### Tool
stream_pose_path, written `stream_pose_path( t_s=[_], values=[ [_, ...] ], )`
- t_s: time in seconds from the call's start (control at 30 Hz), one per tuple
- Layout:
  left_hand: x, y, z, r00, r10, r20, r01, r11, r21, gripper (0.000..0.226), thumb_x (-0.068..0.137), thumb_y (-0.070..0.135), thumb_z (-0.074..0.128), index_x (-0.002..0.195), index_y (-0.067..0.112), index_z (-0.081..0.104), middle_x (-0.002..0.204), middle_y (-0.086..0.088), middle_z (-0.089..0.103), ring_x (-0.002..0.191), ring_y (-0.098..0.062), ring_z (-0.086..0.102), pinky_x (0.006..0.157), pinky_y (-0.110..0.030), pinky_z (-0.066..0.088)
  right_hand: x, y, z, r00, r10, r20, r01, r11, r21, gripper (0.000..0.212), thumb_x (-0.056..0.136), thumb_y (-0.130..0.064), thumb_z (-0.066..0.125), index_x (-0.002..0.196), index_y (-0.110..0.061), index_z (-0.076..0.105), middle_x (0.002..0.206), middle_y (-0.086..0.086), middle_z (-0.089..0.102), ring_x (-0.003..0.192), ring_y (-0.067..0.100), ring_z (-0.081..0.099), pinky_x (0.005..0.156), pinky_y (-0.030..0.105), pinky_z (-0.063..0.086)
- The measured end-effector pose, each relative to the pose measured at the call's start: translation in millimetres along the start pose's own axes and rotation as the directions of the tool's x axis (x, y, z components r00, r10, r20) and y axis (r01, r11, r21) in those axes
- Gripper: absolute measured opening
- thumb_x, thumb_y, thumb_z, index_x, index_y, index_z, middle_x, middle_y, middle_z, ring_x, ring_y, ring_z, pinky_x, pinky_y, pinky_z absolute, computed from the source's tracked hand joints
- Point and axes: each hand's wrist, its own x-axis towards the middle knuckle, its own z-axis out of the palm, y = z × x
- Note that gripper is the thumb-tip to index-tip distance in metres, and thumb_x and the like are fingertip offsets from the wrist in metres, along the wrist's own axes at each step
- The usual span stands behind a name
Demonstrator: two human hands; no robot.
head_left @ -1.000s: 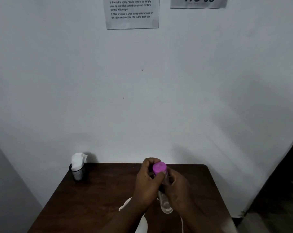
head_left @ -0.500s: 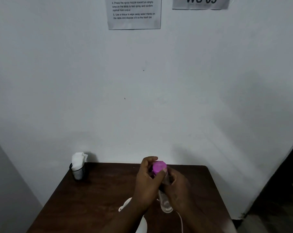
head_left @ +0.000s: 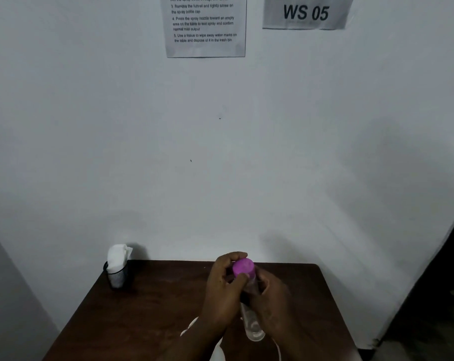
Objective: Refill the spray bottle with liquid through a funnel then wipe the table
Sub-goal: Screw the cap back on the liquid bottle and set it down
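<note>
Over the table [head_left: 147, 308], left hand [head_left: 220, 290] still pinches the pink cap [head_left: 243, 267], right hand [head_left: 270, 300] seemingly gripping the spray bottle [head_left: 252, 327].

On my feed a white wall [head_left: 325, 152] fills most of the view, with a printed instruction sheet [head_left: 206, 27] high up. Just right of the sheet is a "WS 05" sign [head_left: 306, 13] (its top is cut off). Far below the sheet, to its left, stands a black mesh holder [head_left: 118, 276].

Left grip [head_left: 222, 287] and right grip [head_left: 270, 295] bare; left forearm [head_left: 194, 342] and right forearm [head_left: 298, 342] bare too, cut off at six o'clock.
</note>
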Motion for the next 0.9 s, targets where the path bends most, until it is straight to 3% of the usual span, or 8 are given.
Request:
stream_pose_path(
  t_s=[0.13,0.23,0.33,0.43,0.5,0.67,0.8,0.9],
  values=[
    [0.9,2.5,3.2,1.0,0.001,-0.007,-0.001,0.999,0.041,0.05,0.074,0.041,0.084,0.118,0.034,0.061,0.11,0.007,0.069,0.104,-0.013,0.069,0.089,-0.037,0.058,-1.2,-4.7,-1.5,0.998,0.022,-0.057,-0.02,1.0,0.024,0.012,0.096,-0.041,0.062,0.09,-0.04,0.072,0.081,-0.029,0.071,0.076,-0.01,0.066,0.061,0.006,0.045],
    [3.9,1.5,2.4,0.998,-0.033,-0.059,0.035,0.999,0.033,0.06,0.066,0.032,0.092,0.112,0.026,0.055,0.102,0.0,0.07,0.093,-0.012,0.071,0.08,-0.031,0.059,-0.3,-3.6,-2.1,0.997,0.067,-0.025,-0.065,0.997,0.043,0.005,0.089,-0.039,0.071,0.088,-0.044,0.072,0.08,-0.028,0.072,0.076,-0.011,0.066,0.063,0.01,0.048],
    [5.9,1.9,1.2,0.995,-0.05,-0.083,0.053,0.998,0.03,0.051,0.068,0.023,0.092,0.103,0.015,0.055,0.095,-0.003,0.072,0.086,-0.015,0.072,0.075,-0.03,0.06,0.7,-1.6,-2.0,0.997,0.072,-0.023,-0.07,0.994,0.082,0.035,0.067,-0.06,0.072,0.097,-0.042,0.075,0.088,-0.022,0.075,0.082,-0.007,0.069,0.076,0.026,0.057],
    [7.7,1.3,0.3,0.995,-0.055,-0.084,0.058,0.998,0.034,0.043,0.071,0.022,0.09,0.099,0.013,0.059,0.09,-0.003,0.074,0.085,-0.018,0.073,0.076,-0.036,0.061,1.5,-3.9,-0.9,0.998,0.054,-0.018,-0.052,0.993,0.104,0.06,0.059,-0.082,0.06,0.1,-0.041,0.076,0.089,-0.02,0.075,0.083,-0.005,0.07,0.078,0.026,0.058],
    [7.6,2.8,0.2,0.996,-0.053,-0.069,0.055,0.998,0.026,0.038,0.074,0.019,0.088,0.1,0.013,0.061,0.091,-0.002,0.074,0.085,-0.017,0.073,0.076,-0.038,0.061,2.9,-3.0,-0.7,0.999,0.046,-0.012,-0.044,0.992,0.12,0.072,0.053,-0.088,0.063,0.103,-0.038,0.075,0.091,-0.018,0.076,0.085,-0.002,0.071,0.079,0.026,0.059],
    [7.8,2.9,0.4,0.998,-0.051,-0.044,0.05,0.999,-0.017,0.023,0.082,0.026,0.077,0.102,0.021,0.069,0.102,-0.002,0.074,0.098,-0.02,0.071,0.082,-0.035,0.059,4.3,-6.4,-0.5,0.999,0.053,0.005,-0.053,0.991,0.126,0.034,0.072,-0.046,0.083,0.103,-0.034,0.077,0.093,-0.015,0.077,0.087,0.001,0.072,0.079,0.03,0.061],
    [6.0,5.6,0.7,0.999,-0.045,-0.026,0.045,0.999,0.006,0.048,0.071,0.042,0.082,0.114,0.03,0.065,0.111,0.006,0.07,0.1,-0.013,0.069,0.085,-0.034,0.059,6.4,-8.1,0.3,0.999,0.044,-0.024,-0.043,0.997,0.061,0.041,0.065,-0.066,0.067,0.099,-0.044,0.074,0.088,-0.024,0.074,0.083,-0.009,0.068,0.076,0.019,0.056],
    [6.5,10.1,1.4,0.998,-0.04,-0.057,0.043,0.998,0.04,0.061,0.067,0.031,0.092,0.115,0.027,0.055,0.097,-0.002,0.071,0.083,-0.013,0.072,0.072,-0.029,0.059,7.3,-10.2,-2.6,0.997,0.06,-0.046,-0.058,0.997,0.045,0.018,0.074,-0.047,0.077,0.09,-0.052,0.07,0.087,-0.024,0.074,0.082,-0.01,0.066,0.076,0.023,0.055]
  ],
)
